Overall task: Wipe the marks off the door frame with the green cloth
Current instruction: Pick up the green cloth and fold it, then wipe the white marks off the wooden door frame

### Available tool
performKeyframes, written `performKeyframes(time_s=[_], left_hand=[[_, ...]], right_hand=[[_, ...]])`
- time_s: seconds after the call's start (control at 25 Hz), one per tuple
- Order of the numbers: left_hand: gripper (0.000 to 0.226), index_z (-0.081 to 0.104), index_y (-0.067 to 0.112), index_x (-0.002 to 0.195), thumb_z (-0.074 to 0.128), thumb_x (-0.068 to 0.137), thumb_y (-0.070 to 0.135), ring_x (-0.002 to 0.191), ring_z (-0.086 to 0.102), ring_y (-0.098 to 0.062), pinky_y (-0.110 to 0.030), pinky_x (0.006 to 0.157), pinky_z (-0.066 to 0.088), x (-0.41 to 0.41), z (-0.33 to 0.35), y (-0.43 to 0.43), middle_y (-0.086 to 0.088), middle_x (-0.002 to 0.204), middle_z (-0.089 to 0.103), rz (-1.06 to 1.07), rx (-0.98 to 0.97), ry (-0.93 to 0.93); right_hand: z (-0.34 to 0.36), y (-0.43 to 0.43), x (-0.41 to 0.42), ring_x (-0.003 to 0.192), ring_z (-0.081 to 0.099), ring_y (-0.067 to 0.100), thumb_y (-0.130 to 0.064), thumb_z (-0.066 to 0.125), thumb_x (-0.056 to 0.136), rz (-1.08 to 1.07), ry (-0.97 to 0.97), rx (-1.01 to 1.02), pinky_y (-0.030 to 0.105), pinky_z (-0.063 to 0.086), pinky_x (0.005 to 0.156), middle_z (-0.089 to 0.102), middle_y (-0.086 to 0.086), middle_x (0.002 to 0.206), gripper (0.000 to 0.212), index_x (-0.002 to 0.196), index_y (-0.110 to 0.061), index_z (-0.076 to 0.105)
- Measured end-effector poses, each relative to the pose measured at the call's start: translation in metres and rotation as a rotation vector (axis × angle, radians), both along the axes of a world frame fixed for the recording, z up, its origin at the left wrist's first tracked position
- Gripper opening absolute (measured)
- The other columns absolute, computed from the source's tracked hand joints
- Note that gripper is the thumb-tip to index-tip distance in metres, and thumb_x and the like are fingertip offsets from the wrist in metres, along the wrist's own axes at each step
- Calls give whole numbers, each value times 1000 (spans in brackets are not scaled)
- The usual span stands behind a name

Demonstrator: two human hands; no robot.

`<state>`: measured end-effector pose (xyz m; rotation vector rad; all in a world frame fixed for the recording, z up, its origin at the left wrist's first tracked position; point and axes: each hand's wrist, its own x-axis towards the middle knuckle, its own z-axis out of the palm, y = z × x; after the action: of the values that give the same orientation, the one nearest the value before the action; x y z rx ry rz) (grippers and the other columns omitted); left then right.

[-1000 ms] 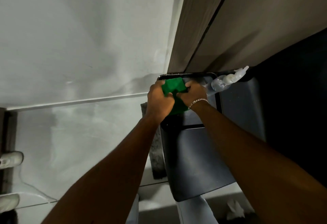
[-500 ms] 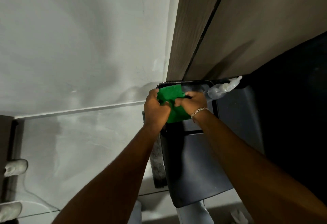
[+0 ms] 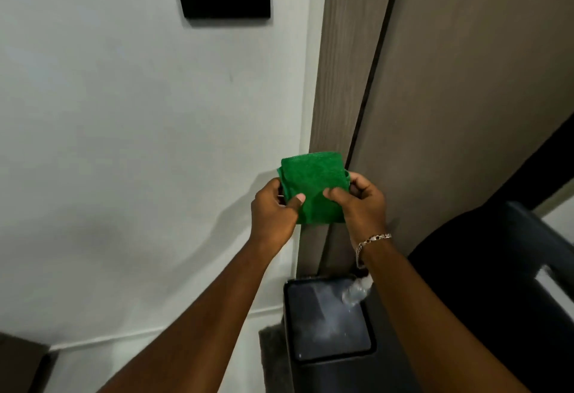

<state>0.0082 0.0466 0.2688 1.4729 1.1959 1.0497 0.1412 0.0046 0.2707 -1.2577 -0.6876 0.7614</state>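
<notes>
Folded green cloth (image 3: 313, 187) held up in front of the wood-grain door frame (image 3: 348, 75), gripped at its left edge by the left hand (image 3: 275, 209) and at its right edge by the right hand (image 3: 360, 203). Dark bin (image 3: 329, 318) below, nearer.

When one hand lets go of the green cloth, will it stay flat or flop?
Probably flop: the green cloth is soft, folded fabric, pinched by the left hand and right hand. It looks light. Its layers may unfold.
</notes>
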Motion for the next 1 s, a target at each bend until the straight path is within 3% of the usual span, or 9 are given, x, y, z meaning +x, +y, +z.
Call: performKeyframes(time_s=[0.08,0.16,0.32,0.4,0.48,0.64,0.8,0.88,1.0], left_hand=[[27,67,11,112,68,85,11,74,63,9,0,60,47,9,53,6,12,86,65,5,179,-5],[26,68,12,111,68,85,13,73,62,15,0,60,47,16,96,11,16,85,64,14,320,-15],[22,70,12,105,68,83,15,77,64,-5,-22,71,59,32,157,18,2,93,72,45,500,1],[21,71,10,103,69,83,15,81,67,-17,-37,76,60,41,172,19,-5,94,74,64,528,16],[19,69,9,101,69,83,15,82,68,-20,-41,75,60,48,174,21,-8,93,73,96,529,40],[11,64,11,91,69,82,8,71,65,-15,-26,64,56,50,174,21,-5,83,70,127,592,25],[26,57,19,100,60,84,-1,72,63,-11,-2,59,47,42,197,22,7,81,62,121,601,3],[28,60,12,104,54,83,-4,76,63,-13,-4,61,48,32,219,24,2,82,62,176,704,-7],[34,64,3,104,48,75,-7,88,64,-19,-19,75,52,15,269,38,-11,93,66,217,1024,-80]], right_hand=[[52,4,3,77,72,7,8,71,79,-60,-30,142,22,60,65,73,-1,89,29,92,-18,67],[97,8,7,81,72,8,2,73,81,-102,-87,271,21,60,68,73,0,93,25,97,-17,66],[153,19,19,81,68,8,-6,72,84,-203,-246,343,19,56,65,71,4,96,23,104,-14,65],[165,25,19,94,63,12,-12,73,84,-348,-373,278,27,52,76,66,6,110,31,113,-14,63],[168,31,19,114,54,20,-14,72,83,-569,-629,253,31,46,92,55,9,128,44,124,-15,58],[151,46,16,137,45,32,-17,52,93,-577,-1167,397,43,38,112,50,17,146,41,133,-10,56],[142,70,4,152,10,27,-42,18,103,-537,-1339,216,47,9,122,19,12,162,56,153,-17,18],[150,84,0,153,7,29,-47,15,102,-581,-1322,139,48,7,123,9,9,165,60,155,-21,11],[138,96,6,154,5,32,-56,29,97,-653,-1405,175,50,3,125,7,10,166,73,156,-16,11]])
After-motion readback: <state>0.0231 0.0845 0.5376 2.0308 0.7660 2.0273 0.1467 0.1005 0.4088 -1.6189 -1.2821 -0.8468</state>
